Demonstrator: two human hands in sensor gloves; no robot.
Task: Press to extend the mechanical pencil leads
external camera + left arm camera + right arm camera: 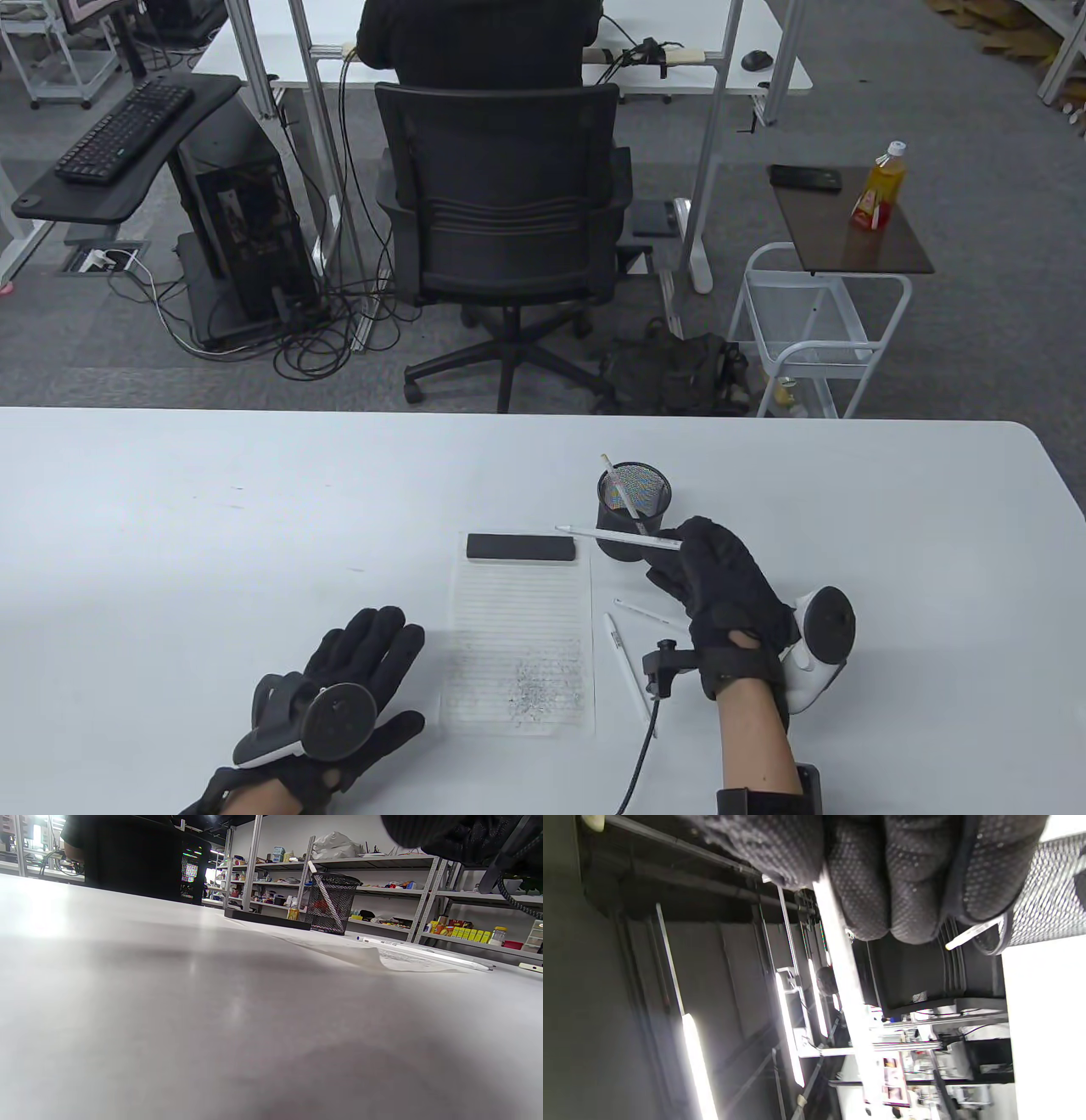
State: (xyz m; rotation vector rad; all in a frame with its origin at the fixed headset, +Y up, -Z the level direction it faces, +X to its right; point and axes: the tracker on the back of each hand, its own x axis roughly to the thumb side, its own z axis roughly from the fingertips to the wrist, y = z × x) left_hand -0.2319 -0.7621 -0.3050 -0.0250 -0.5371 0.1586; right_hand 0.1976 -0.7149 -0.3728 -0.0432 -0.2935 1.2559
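1. My right hand (721, 586) gripped a slim white mechanical pencil (615, 536) with its fingers curled round one end, held in the air just in front of the black mesh pencil cup (632, 509).
2. That pencil's long axis ran roughly level and pointed left from the hand, parallel to the white table's (170, 526) far edge; which end was the push-button I could not tell.
3. My left hand (339, 688) lay spread flat, fingers straight, near the table's near edge, holding nothing and well apart from the pencil.
4. 2 more white pencils (628, 671) lay on the table between the lined paper sheet (522, 637) and my right hand, and 1 stood in the cup.
5. I judged the right hand far the nearer, so the coming press would fall to its thumb, or the left hand would have to cross over the paper.
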